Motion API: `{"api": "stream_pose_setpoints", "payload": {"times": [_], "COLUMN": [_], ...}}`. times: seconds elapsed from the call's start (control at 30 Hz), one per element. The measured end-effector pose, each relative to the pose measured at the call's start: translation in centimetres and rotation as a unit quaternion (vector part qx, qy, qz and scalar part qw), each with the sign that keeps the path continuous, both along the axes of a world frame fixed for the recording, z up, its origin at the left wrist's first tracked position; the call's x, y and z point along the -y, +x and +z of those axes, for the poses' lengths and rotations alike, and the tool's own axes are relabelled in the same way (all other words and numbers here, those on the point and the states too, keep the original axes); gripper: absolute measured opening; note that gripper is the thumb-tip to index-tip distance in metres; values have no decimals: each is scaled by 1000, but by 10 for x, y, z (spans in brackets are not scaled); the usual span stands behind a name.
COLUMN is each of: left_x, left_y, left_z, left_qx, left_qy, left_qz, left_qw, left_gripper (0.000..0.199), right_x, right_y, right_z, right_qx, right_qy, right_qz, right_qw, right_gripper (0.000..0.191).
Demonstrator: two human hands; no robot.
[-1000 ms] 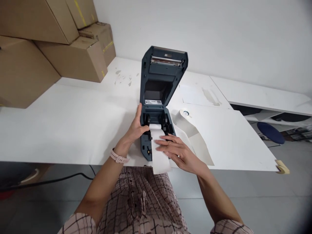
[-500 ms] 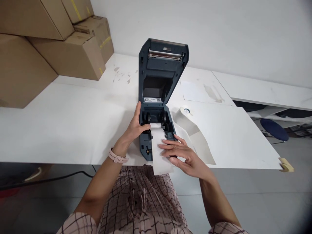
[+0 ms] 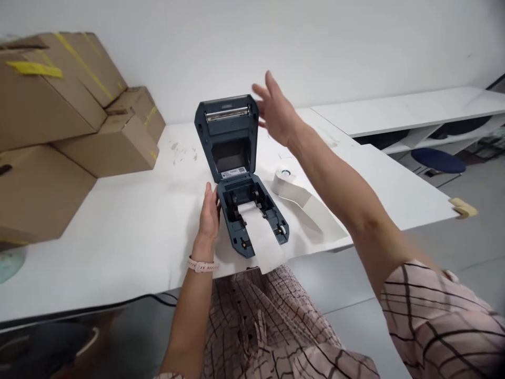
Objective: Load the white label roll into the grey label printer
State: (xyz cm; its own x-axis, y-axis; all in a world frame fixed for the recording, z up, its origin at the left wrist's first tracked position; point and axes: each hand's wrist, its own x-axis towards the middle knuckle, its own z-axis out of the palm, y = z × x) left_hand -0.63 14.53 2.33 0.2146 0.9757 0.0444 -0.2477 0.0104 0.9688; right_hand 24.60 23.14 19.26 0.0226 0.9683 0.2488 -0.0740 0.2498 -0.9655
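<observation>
A dark label printer (image 3: 282, 223) stands on the table with its lid (image 3: 232, 134) raised. A white paper strip (image 3: 262, 237) runs from inside the printer over its front and hangs past the table edge. My left hand (image 3: 208, 213) lies against the left side of the printer base, fingers stretched out and partly hidden by it. Up beside the top right corner of the lid is my right hand (image 3: 278, 113), its fingers spread and holding nothing. Whether it touches the lid I cannot tell.
A loose label roll (image 3: 282, 181) with a long unrolled tail lies right of the printer. Cardboard boxes (image 3: 59, 184) are stacked at the left. Behind the table (image 3: 158, 226) is a white wall. A blue stool (image 3: 437, 159) stands at the far right.
My right hand has left the paper strip and risen to the lid's right side. My left hand's thumb has come off the printer's inside, and the hand now rests along its outer side.
</observation>
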Motion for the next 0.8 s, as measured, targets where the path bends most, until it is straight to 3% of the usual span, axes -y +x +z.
{"api": "stream_pose_setpoints", "payload": {"times": [0.1,0.2,0.3,0.37,0.43,0.5,0.6,0.7,0.8], "left_x": [-1,-2,8,24,46,70,95,104,104], "left_y": [-2,-3,-5,-5,-3,3,13,18,18], "left_z": [6,10,14,17,19,20,19,17,16], "left_qx": [7,10,24,26,11,-26,-66,-51,-40], "left_qy": [-52,-58,-21,25,54,59,-3,-67,-50], "left_qz": [11,16,40,57,65,52,29,11,9], "left_qw": [999,998,999,998,996,997,997,996,998], "left_gripper": [84,84,89,90,88,94,113,113,98], "right_x": [8,66,137,174,196,205,205,205,207], "right_y": [-19,-29,-28,-27,-27,-27,-26,-27,-30], "right_z": [-1,-18,-52,-81,-109,-133,-154,-159,-158], "right_qx": [-12,2,46,121,158,138,59,11,-13], "right_qy": [17,67,103,66,29,-30,-139,-180,-171], "right_qz": [22,-16,-64,-85,-102,-107,-72,3,29], "right_qw": [1000,998,992,987,982,984,986,984,985], "right_gripper": [76,71,63,39,41,66,97,93,84]}}
